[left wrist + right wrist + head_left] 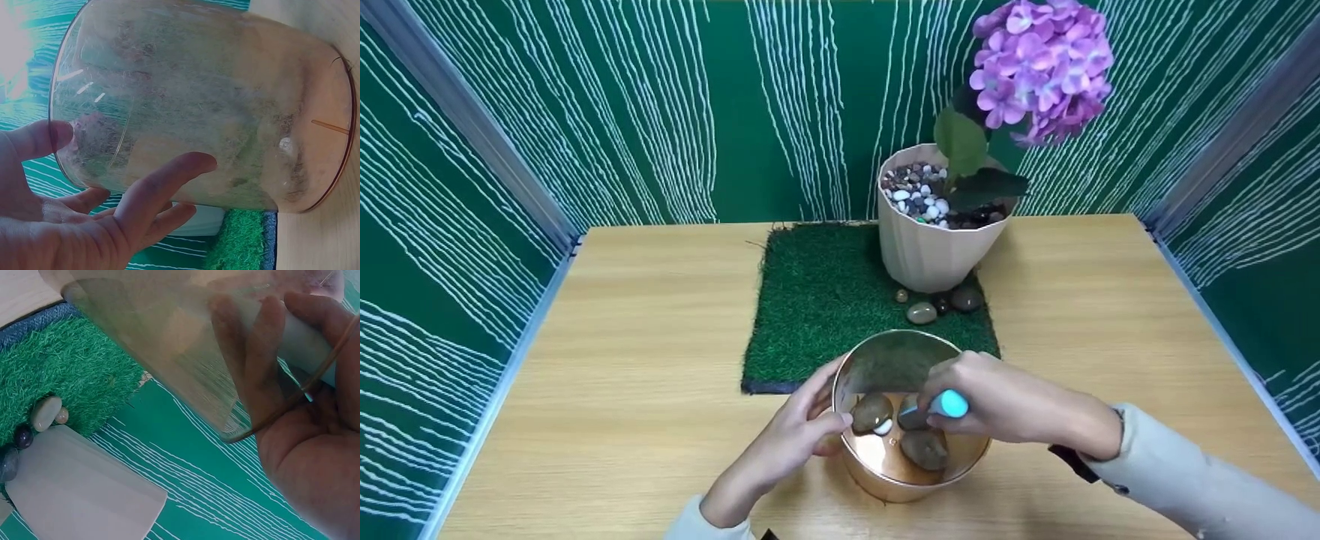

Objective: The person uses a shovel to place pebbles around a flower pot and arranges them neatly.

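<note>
1. Bracing the amber see-through container [877, 486] is the left hand [799, 427] on my feed: thumb at the rim, fingers along the outer wall. I read that as steadying it.
2. Right hand [997, 397] is curled round a turquoise-ended handle [952, 403], reaching over the rim. Its lower end I can't make out; stones and fingers crowd it.
3. Container sits on the worktop [660, 337], just in front of the turf mat [810, 300], mouth up. Likely set near the person so both hands reach comfortably.
4. Inside, I see dark stones [872, 411] and a white pebble [883, 427] low down; the wall presumably keeps them together.
5. Flower pot [934, 259] stands at the back of the mat, out of the hands' way.
6. Loose stones [921, 313] lie by the pot's foot, apart from the container; they look decorative to me.
</note>
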The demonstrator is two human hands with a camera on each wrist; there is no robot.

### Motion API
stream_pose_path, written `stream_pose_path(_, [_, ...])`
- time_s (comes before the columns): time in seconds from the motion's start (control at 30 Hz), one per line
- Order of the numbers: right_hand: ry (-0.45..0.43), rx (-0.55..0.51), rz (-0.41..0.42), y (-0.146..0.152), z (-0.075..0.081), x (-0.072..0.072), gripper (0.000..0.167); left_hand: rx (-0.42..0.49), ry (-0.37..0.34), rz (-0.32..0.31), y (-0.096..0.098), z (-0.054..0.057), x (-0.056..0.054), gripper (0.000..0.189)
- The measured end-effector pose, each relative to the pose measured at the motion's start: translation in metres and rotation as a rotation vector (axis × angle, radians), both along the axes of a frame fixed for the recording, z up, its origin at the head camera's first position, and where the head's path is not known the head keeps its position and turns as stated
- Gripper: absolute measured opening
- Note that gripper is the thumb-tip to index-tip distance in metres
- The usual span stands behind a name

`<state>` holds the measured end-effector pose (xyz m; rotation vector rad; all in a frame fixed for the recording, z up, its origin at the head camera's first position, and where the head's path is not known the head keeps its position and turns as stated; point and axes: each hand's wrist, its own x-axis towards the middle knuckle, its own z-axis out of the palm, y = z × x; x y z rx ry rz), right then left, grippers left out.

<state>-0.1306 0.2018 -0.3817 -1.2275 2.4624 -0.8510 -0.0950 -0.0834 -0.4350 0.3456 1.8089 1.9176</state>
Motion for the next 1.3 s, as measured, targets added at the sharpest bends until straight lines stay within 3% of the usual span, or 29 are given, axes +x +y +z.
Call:
stream_pose_path(0.27, [-0.107, -0.016, -0.031, -0.007, 0.001, -0.002, 0.015, 0.012, -0.014, 0.024, 0.002, 0.002, 0.002, 0.076])
stream_pose_path(0.63, [-0.175, -0.054, -0.029, -0.012, 0.001, -0.003, 0.012, 0.012, -0.037, 0.035, 0.003, 0.002, 0.002, 0.077])
stream_pose_path(1.03, [-0.263, -0.006, -0.077, -0.014, 0.005, -0.014, 0.007, 0.019, -0.038, 0.056, 0.006, 0.001, 0.004, 0.077])
stream_pose_path(1.3, [-0.293, 0.025, -0.038, -0.015, 0.005, -0.019, 0.008, 0.011, -0.039, 0.059, 0.007, 0.002, 0.004, 0.076])
